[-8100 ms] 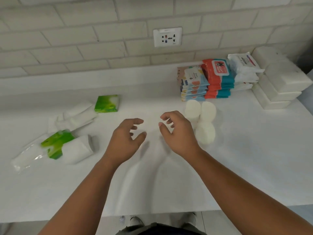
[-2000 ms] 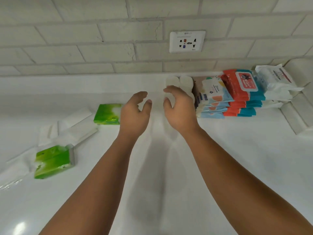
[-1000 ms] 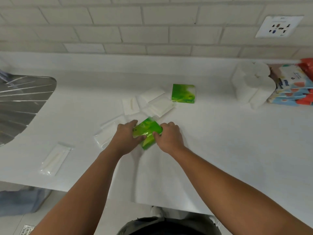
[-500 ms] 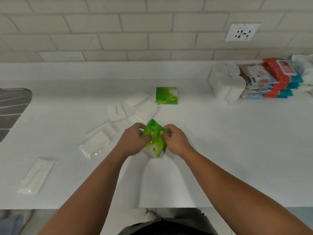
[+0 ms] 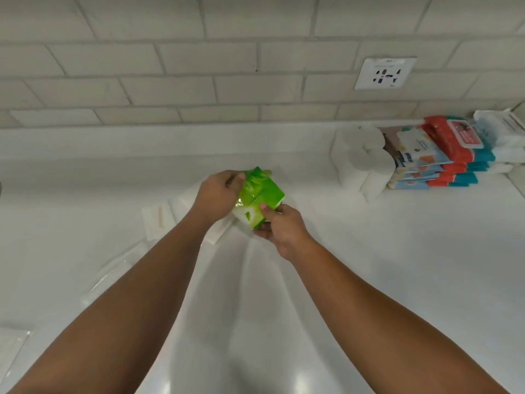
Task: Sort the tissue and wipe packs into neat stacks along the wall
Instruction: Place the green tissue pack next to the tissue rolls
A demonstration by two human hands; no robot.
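Observation:
Both my hands hold a green and white tissue pack (image 5: 260,199) lifted above the white counter (image 5: 397,265). My left hand (image 5: 217,194) grips its far upper end. My right hand (image 5: 279,227) holds its near lower corner with the thumb on top. Small white tissue packs (image 5: 157,221) lie on the counter under and left of my left arm. White paper rolls (image 5: 360,160) stand against the wall, next to a stack of blue and orange wipe packs (image 5: 420,160) and red and teal packs (image 5: 457,149).
A clear plastic wrapper (image 5: 113,277) lies left of my left forearm, another at the bottom left edge (image 5: 11,348). A wall socket (image 5: 385,73) sits on the tiled wall. White packs (image 5: 502,135) lie at the far right.
I have lifted the green pack off the counter and carried it toward the wall. The other green pack by the wall is now hidden behind it.

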